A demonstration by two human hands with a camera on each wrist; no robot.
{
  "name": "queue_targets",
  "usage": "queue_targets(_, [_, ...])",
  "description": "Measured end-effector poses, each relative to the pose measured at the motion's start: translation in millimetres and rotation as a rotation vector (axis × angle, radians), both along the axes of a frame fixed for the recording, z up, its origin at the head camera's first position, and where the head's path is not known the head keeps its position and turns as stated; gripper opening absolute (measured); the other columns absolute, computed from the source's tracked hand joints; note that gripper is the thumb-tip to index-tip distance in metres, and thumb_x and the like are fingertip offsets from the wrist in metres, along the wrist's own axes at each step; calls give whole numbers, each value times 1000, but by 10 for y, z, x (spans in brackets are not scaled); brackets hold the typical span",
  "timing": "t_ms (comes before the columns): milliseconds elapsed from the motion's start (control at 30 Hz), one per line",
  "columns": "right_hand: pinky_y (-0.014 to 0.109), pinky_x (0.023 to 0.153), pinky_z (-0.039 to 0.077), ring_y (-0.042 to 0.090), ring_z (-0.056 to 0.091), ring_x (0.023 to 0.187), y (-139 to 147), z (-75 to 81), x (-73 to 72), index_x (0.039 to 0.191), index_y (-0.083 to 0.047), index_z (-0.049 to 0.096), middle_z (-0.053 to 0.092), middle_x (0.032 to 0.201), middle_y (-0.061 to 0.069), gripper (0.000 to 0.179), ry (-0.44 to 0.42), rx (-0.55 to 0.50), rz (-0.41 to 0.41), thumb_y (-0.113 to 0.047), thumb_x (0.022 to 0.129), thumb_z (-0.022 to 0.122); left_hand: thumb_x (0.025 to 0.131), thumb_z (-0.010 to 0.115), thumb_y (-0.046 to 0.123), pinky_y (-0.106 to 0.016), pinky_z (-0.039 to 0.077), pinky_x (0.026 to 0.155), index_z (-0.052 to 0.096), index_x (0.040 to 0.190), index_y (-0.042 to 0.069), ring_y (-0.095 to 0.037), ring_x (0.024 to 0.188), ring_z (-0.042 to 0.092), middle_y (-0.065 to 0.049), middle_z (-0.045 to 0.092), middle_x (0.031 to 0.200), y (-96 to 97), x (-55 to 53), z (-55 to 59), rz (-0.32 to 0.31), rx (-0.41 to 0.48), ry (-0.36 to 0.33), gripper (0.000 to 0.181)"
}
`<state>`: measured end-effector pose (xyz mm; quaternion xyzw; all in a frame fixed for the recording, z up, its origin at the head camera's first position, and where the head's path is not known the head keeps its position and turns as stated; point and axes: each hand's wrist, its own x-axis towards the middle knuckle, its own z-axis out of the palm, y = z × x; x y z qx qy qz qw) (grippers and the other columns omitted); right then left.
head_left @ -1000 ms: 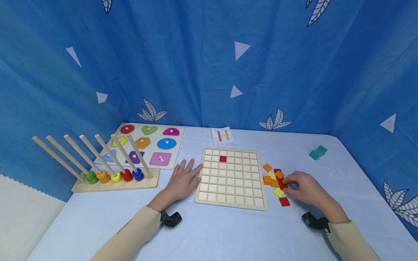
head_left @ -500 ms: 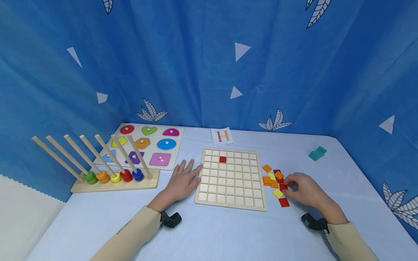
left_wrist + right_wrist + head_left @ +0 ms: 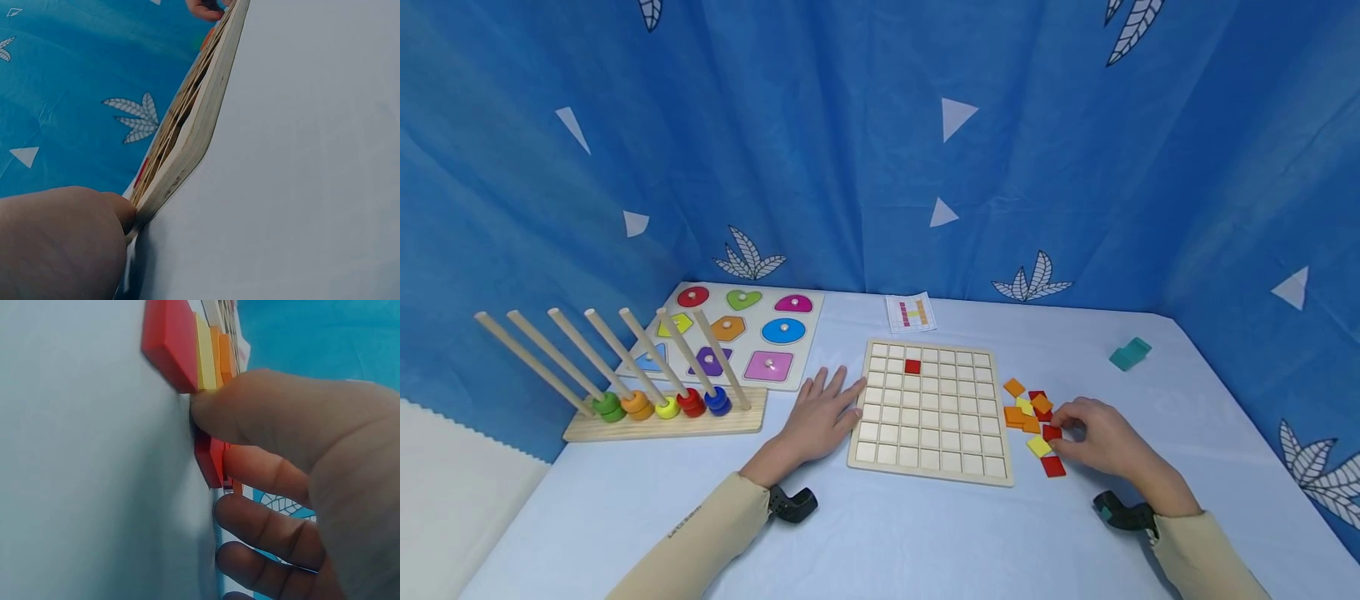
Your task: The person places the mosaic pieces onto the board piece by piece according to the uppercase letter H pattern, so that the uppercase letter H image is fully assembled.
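We see the left hand point(image 3: 820, 417) lying with straight, spread fingers against the left edge of a wooden grid board point(image 3: 930, 414), a red square point(image 3: 912, 367) set toward its far side. Right of the board, the right hand point(image 3: 1099, 435) pinches a red tile point(image 3: 1051, 432) just beyond a yellow tile point(image 3: 1039, 446).

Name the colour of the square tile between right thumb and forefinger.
Red square tile, best in right wrist view.

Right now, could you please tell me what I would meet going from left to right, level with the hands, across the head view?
Wooden peg stand with coloured rings → left hand → wooden grid board → loose red, orange and yellow square tiles → right hand.
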<state>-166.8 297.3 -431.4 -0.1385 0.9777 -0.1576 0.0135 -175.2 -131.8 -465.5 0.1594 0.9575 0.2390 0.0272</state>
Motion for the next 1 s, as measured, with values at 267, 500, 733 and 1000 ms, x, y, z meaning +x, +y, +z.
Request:
queue_targets(267, [38, 77, 58, 16, 59, 87, 11, -17, 2, 100, -8, 78, 67, 92, 1, 32, -5, -16, 22, -19, 72, 90, 106, 48, 36, -65, 9, 125, 43, 157, 18, -48, 158, 10, -20, 24, 168, -5, -11, -3, 2, -13, -1, 54])
queue_targets(500, [34, 75, 57, 16, 59, 88, 26, -16, -11, 102, -8, 79, 67, 93, 2, 32, -20, -19, 34, -20, 74, 89, 105, 48, 36, -66, 9, 125, 43, 157, 19, -48, 158, 10, -20, 25, 168, -12, -19, -14, 4, -14, 5, 54])
queue_targets(733, [28, 71, 56, 14, 58, 85, 28, -13, -8, 102, -7, 78, 68, 92, 1, 33, -4, -21, 26, -19, 73, 90, 105, 48, 36, -66, 9, 125, 43, 157, 19, -48, 158, 10, -20, 26, 168, -12, -18, -19, 2, -12, 8, 54])
queue_targets(1000, [29, 71, 56, 14, 57, 84, 46, -13, -4, 102, -7, 78, 69, 92, 1, 34, 12, -17, 17, -19, 73, 91, 105, 49, 36, -66, 10, 125, 43, 156, 18, -48, 157, 11, -20, 26, 168, -5, -13, -16, 1, -10, 10, 54])
